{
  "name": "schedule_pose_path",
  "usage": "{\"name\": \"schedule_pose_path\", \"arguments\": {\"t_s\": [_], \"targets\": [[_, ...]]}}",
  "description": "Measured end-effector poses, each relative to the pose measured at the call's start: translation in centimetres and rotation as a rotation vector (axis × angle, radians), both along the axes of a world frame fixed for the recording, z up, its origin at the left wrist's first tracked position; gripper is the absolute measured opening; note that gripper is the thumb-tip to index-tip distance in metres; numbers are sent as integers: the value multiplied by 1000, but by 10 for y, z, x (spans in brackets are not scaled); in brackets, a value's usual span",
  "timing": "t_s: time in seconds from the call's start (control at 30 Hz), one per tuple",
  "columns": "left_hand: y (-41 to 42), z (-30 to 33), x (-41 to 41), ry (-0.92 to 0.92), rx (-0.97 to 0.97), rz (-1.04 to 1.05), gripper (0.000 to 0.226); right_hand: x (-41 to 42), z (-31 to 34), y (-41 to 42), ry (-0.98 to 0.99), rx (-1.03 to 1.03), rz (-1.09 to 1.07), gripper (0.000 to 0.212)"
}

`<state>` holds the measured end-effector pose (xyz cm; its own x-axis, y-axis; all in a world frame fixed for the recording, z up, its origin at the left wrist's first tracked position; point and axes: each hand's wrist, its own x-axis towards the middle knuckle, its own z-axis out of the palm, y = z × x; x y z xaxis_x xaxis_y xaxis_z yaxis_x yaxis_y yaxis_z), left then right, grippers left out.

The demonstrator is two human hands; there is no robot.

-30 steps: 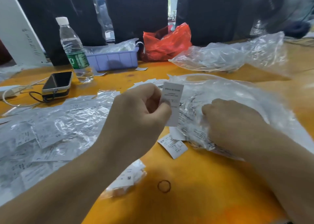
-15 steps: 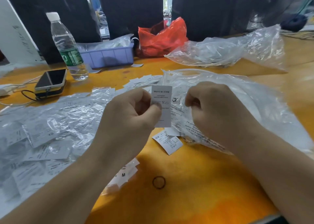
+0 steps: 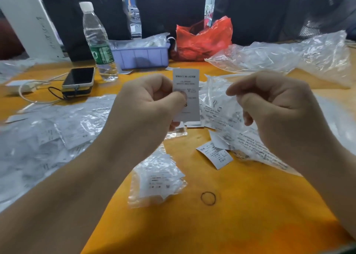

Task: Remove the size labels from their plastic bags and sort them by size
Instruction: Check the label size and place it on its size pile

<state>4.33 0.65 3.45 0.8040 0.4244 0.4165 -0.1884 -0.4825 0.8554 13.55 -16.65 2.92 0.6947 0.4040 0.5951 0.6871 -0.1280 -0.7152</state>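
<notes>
Label [image 3: 187, 92] pinched upright by left hand [image 3: 146, 107]; right hand [image 3: 277, 107] grips one clear bag [image 3: 221, 107].

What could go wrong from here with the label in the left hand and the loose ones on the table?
1. The left hand pinches the white printed size label over part of its print, so its size may be misread.
2. The loose white XS label lies against the clear printed plastic bag near the right hand; it may be swept away.
3. The crumpled clear bags at left could hide labels.
</notes>
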Motion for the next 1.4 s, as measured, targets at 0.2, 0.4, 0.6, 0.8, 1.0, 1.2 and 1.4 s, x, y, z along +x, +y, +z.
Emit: {"name": "schedule_pose_path", "arguments": {"t_s": [0.2,0.4,0.6,0.8,1.0,1.2,1.4], "targets": [[27,2,-15,19,46,52,14,-6,15,29,100,48,131,24],[51,-11,-34,-92,-3,168,11,-3,21,69,235,-14,312,11],[47,-8,-35,-141,99,131,9,-5,5,89,373,14,437,22],[50,-10,-33,-130,102,126,7,-8,-2,83,486,64,585,22],[56,-11,-32,-113,34,147,25,-8,-4,81,531,37,604,39],[55,-14,-31,-103,40,95,23,-14,-6,87,627,-6,691,58],[46,-16,-30,-84,135,-3,25,-20,-8,87,653,46,761,41]]}}
